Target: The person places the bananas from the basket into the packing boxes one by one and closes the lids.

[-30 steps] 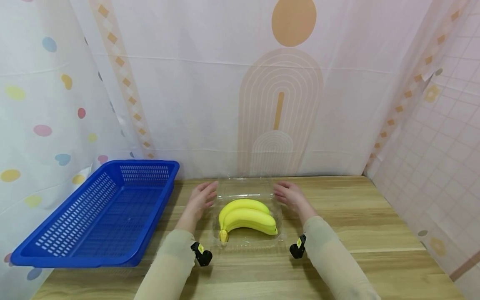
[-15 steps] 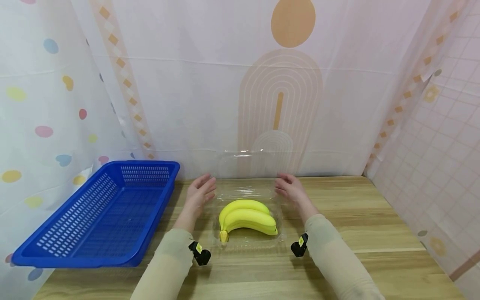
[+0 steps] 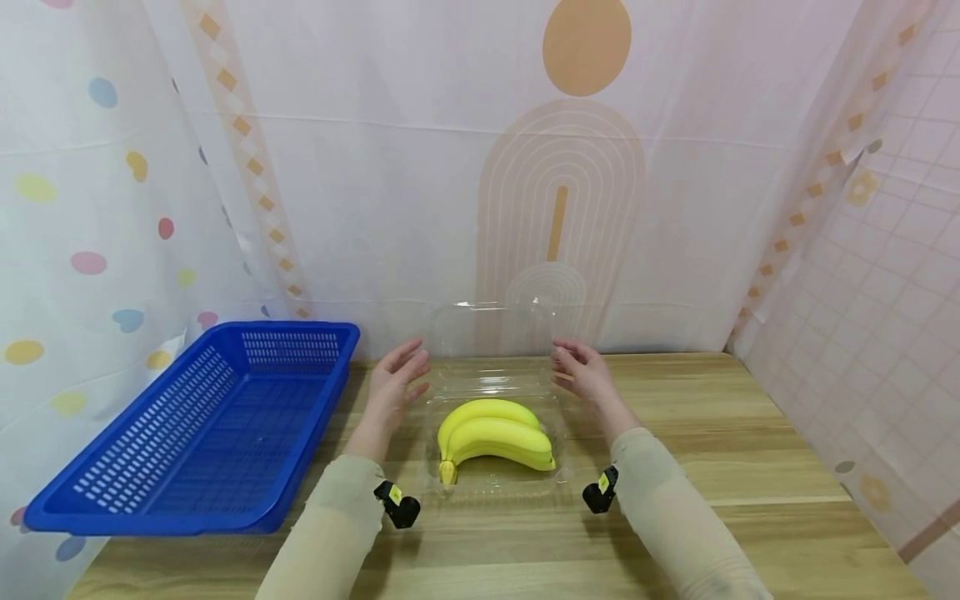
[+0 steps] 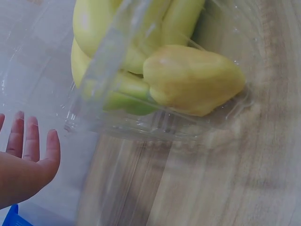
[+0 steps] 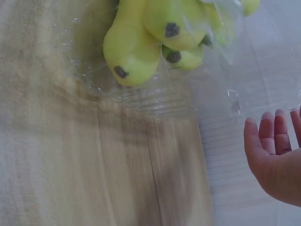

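A bunch of yellow bananas (image 3: 498, 440) lies in the base of a clear plastic clamshell box (image 3: 510, 487). The box's transparent lid (image 3: 491, 329) stands raised at the back. To the left of the lid is my left hand (image 3: 392, 385), its fingers extended and holding nothing. My right hand (image 3: 587, 377) is on the other side, with its fingertips close to the lid's edge; whether they touch it I cannot tell. In the left wrist view the fingers (image 4: 31, 143) are straight and a little apart from the plastic. The right wrist view shows the dark banana tips (image 5: 172, 29).
A blue plastic basket (image 3: 300, 462) with slotted sides stands at the left. The wooden table (image 3: 750, 467) reaches back to a patterned curtain (image 3: 390, 217). Another curtain (image 3: 892, 350) hangs along the right side.
The lid has swung up and back, its upper edge now higher against the curtain. Both hands have shifted slightly away, the left hand a bit left and farther back. The bananas stay put.
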`<state>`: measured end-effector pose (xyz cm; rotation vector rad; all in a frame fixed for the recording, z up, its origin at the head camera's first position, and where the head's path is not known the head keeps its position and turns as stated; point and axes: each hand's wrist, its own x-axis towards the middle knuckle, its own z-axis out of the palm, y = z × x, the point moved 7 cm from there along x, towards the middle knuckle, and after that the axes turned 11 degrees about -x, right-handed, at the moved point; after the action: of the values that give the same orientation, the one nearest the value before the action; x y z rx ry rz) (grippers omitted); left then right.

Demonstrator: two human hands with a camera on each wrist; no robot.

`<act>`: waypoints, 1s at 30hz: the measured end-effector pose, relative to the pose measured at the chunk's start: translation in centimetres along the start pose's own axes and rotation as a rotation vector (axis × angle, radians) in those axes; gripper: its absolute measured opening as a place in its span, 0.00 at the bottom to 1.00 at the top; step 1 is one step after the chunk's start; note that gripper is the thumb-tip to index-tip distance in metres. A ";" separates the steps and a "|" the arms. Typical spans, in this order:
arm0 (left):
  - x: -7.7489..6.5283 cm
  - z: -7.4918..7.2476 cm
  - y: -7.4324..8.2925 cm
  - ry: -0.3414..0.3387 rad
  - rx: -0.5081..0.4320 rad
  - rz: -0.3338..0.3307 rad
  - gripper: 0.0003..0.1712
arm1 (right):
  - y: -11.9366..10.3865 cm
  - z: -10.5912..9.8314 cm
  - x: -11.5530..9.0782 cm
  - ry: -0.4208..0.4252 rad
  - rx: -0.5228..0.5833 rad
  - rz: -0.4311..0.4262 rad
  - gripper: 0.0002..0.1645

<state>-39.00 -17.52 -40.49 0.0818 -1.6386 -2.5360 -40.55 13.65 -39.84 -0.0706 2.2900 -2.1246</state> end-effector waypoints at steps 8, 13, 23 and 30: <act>-0.1 -0.2 0.2 -0.002 -0.008 -0.013 0.27 | 0.0 0.0 -0.2 -0.005 0.021 -0.011 0.23; -0.3 -0.3 0.4 0.001 -0.017 -0.005 0.25 | -0.1 0.0 -0.5 0.002 0.040 -0.011 0.16; -0.5 -0.3 0.5 -0.004 -0.038 0.022 0.03 | -0.3 -0.1 -0.8 -0.025 0.091 -0.050 0.06; -0.5 -0.4 0.4 -0.029 -0.047 0.052 0.06 | -0.3 -0.1 -1.0 -0.050 0.092 -0.102 0.07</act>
<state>-38.39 -18.00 -40.26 -0.0015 -1.5684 -2.5471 -39.60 13.79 -39.54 -0.2411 2.2039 -2.2451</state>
